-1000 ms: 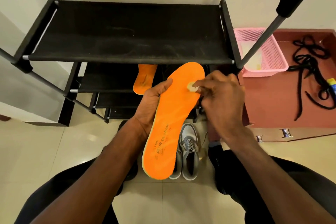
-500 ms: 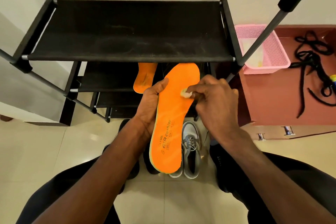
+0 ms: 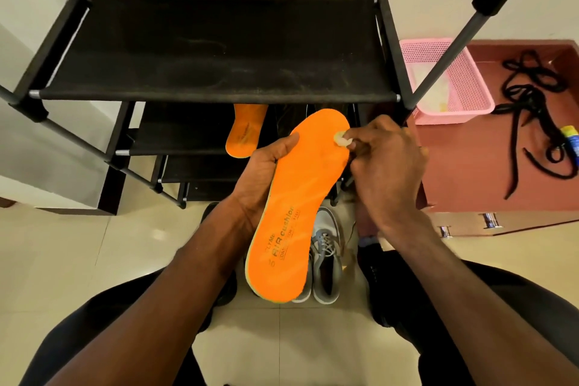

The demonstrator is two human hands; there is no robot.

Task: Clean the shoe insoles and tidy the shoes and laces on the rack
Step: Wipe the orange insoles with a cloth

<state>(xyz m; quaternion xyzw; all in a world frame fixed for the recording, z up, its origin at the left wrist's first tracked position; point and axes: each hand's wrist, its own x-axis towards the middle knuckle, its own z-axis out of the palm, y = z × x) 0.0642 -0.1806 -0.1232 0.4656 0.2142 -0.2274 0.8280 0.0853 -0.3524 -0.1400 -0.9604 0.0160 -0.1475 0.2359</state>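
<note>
Two hands are working on one orange insole [image 3: 297, 204] in front of the black rack [image 3: 219, 50]. The left hand [image 3: 266, 172] is gripping its left edge, fingers curled behind and thumb lying on top. The right hand [image 3: 385, 163] is pinching a small pale wad [image 3: 341, 139] against the toe part. A second insole [image 3: 246, 131] is lying on a lower shelf, and grey shoes [image 3: 326, 257] are standing on the floor below.

Bare forearms, black trousers [image 3: 94, 332]
</note>
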